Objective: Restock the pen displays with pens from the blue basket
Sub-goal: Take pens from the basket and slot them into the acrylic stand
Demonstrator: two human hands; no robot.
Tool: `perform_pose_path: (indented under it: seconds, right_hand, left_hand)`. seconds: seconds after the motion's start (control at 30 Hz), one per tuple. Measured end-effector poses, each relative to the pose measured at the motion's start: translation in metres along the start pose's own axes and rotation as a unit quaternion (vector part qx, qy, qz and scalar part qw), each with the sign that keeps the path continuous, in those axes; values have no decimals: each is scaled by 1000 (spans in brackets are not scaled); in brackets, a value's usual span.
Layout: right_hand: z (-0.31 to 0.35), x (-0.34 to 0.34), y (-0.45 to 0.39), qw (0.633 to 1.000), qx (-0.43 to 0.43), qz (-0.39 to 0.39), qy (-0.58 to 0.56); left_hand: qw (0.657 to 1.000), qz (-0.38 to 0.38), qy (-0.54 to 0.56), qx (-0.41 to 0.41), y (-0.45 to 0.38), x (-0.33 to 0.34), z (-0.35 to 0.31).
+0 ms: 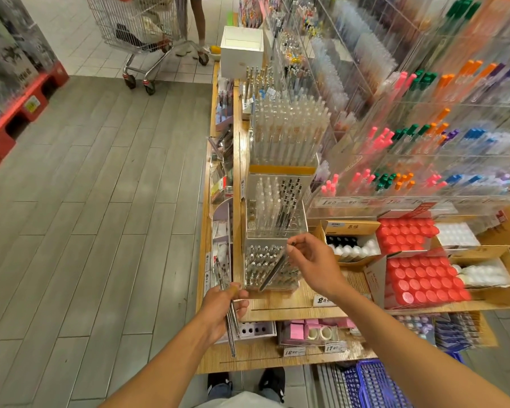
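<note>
My right hand pinches a single dark pen by its top end, its tip slanting down over the front clear pen display, which is packed with upright pens. My left hand grips a bundle of several pens at the display's lower left, their tips pointing down past the shelf edge. Behind the front display stand a taller clear display partly filled with clear and dark pens, and a full one. The blue basket sits on the floor at the bottom right, under my right forearm.
Red-capped bottles in boxes and white-capped ones fill the shelf to the right. Acrylic racks of coloured pens rise behind. A lower shelf holds pink items. A person with a shopping cart stands far up the aisle.
</note>
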State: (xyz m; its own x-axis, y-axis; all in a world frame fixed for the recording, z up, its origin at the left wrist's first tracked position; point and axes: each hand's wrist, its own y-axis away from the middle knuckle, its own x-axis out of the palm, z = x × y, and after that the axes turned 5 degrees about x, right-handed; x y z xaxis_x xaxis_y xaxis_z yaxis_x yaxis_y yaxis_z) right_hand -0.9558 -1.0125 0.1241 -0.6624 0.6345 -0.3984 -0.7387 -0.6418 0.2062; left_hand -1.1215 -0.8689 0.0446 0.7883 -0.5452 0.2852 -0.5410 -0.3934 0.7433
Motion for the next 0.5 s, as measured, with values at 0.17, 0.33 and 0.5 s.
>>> perform_pose_path:
  seconds: [0.17, 0.33, 0.5]
  right_hand:
    - [-12, 2, 6, 980, -95, -6, 174]
    - [-25, 10, 6, 961, -111, 20, 253]
    - [-29, 15, 5, 948, -142, 15, 286]
  left_hand:
    - [1000, -1, -13, -12, 2, 1, 1]
    - [999, 25, -20, -15, 8, 7, -1]
    - [999, 28, -33, -16, 9, 8, -1]
